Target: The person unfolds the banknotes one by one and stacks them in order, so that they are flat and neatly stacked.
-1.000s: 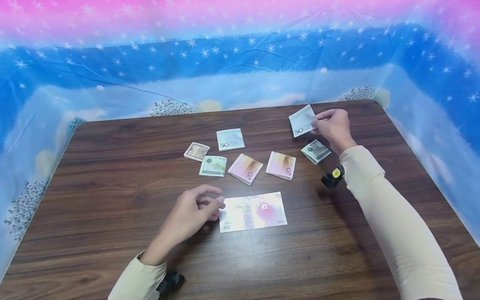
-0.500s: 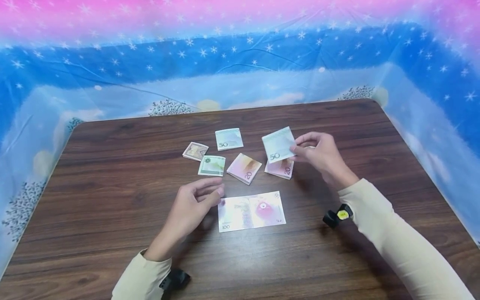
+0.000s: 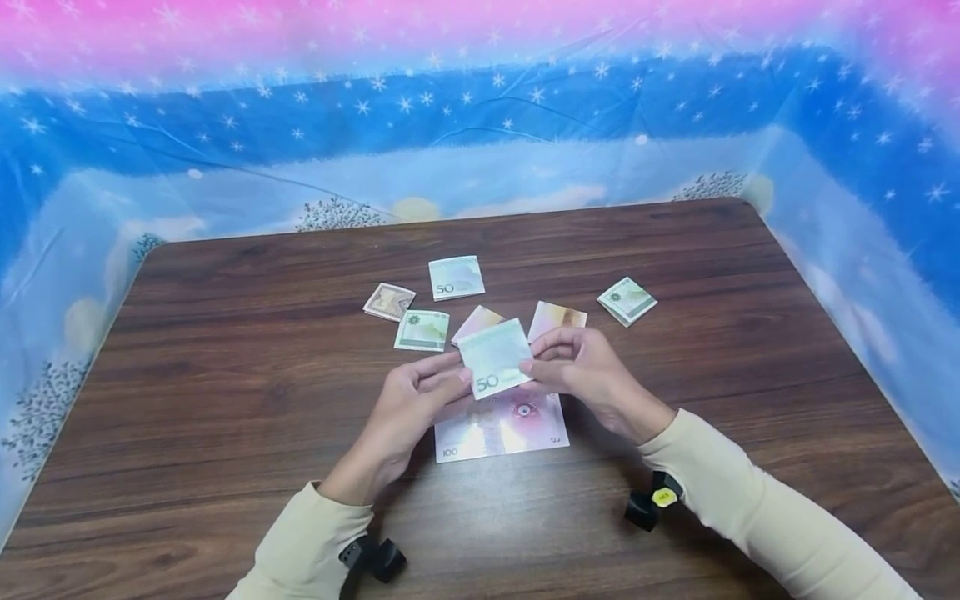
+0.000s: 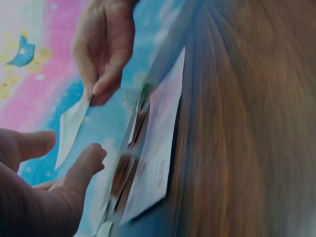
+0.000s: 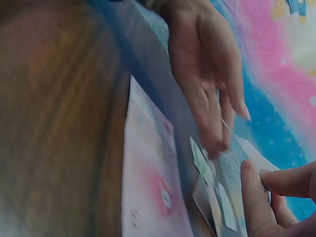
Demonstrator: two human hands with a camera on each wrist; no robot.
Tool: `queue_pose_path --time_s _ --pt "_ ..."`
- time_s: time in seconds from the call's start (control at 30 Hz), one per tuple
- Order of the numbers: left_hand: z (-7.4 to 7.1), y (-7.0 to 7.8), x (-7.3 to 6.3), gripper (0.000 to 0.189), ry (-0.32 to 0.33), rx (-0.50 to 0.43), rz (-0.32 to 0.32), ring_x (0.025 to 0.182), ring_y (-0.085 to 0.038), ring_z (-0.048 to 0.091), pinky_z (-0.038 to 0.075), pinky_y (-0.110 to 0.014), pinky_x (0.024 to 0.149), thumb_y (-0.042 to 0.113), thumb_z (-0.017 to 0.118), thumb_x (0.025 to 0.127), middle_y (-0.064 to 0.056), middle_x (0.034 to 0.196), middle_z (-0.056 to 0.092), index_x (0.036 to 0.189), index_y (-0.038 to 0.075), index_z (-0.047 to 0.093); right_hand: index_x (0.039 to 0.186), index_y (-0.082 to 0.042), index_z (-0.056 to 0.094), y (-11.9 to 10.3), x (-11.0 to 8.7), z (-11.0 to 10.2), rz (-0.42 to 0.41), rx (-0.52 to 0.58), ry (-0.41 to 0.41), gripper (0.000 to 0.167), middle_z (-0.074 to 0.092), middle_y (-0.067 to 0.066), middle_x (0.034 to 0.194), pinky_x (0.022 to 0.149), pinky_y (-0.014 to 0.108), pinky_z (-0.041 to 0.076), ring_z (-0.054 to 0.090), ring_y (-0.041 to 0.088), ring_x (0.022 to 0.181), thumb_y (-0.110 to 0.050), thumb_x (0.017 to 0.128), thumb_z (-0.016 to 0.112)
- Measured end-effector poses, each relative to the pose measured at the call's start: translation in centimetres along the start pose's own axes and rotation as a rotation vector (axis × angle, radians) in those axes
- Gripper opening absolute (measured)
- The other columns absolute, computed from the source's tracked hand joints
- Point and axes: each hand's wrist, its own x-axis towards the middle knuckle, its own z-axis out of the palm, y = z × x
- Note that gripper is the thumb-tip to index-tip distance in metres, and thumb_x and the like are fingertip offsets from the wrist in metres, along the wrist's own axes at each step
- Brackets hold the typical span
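A folded green 50 banknote (image 3: 493,360) is held above the table by my right hand (image 3: 596,375), its right edge pinched between thumb and fingers. My left hand (image 3: 412,408) is at the note's other side; in the left wrist view its thumb (image 4: 37,144) and fingers stand apart with the note's free end near the gap. Below both hands an unfolded 100 banknote (image 3: 502,433) lies flat, its far part covered by the held note. Just behind are two folded 20 banknotes, the left one (image 3: 474,323) and the right one (image 3: 558,315), both partly hidden.
Another folded 50 banknote (image 3: 456,277) lies farther back. To its left are a small brown folded note (image 3: 389,302) and a green folded note (image 3: 422,331), touching or nearly so. One more green folded note (image 3: 627,301) lies at the right on the wooden table (image 3: 225,350).
My right hand has carried the folded 50 note from the back right toward me and leftward, over the 100 note. My left hand has shifted slightly right, up to the note.
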Motion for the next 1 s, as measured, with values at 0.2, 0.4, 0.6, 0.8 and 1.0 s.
queue_pose_path --time_s 0.2,0.4,0.6,0.8,1.0 --pt "0.2 -0.2 0.1 0.033 0.03 -0.068 -0.034 0.092 -0.019 0.072 0.06 -0.034 0.088 -0.001 0.062 0.098 -0.028 0.114 0.069 0.127 -0.017 0.057 0.098 0.007 0.057 0.8 -0.3 1.3 0.021 0.079 -0.016 0.019 0.065 0.009 0.081 0.078 0.038 0.063 0.071 0.019 0.074 0.013 0.086 0.07" --pt "0.1 0.3 -0.2 0.032 0.034 -0.064 -0.02 0.088 -0.02 0.074 0.061 -0.033 0.084 -0.003 0.062 0.097 -0.029 0.112 0.07 0.125 -0.018 0.058 0.104 0.011 0.059 1.1 -0.5 2.0 -0.034 0.028 0.023 0.023 0.065 0.011 0.088 0.075 0.036 0.064 0.071 0.017 0.074 0.013 0.085 0.071" --pt "0.4 0.6 -0.6 0.034 0.036 -0.004 0.03 0.091 -0.022 0.074 0.061 -0.035 0.085 -0.002 0.064 0.096 -0.031 0.114 0.068 0.126 -0.017 0.057 0.117 0.009 0.064 1.3 -0.7 2.4 -0.048 -0.122 0.02 0.035 0.071 0.016 0.104 0.078 0.035 0.062 0.071 0.018 0.085 -0.001 0.085 0.077" --pt "0.6 0.6 -0.5 0.038 -0.001 0.03 0.061 0.097 -0.026 0.073 0.061 -0.038 0.087 0.006 0.067 0.097 -0.029 0.119 0.067 0.129 -0.013 0.056 0.132 0.0 0.061 1.3 -1.3 2.7 0.016 -0.142 -0.033 0.053 0.073 0.015 0.11 0.074 0.033 0.06 0.072 0.028 0.093 -0.018 0.086 0.082" --pt "0.7 0.4 -0.3 0.036 -0.05 0.037 0.083 0.096 -0.023 0.073 0.06 -0.037 0.089 0.013 0.069 0.097 -0.026 0.116 0.07 0.124 -0.008 0.059 0.138 0.0 0.057 1.4 -1.8 3.2 0.002 -0.173 -0.093 0.062 0.072 0.015 0.115 0.091 0.041 0.059 0.071 0.025 0.104 -0.024 0.087 0.082"
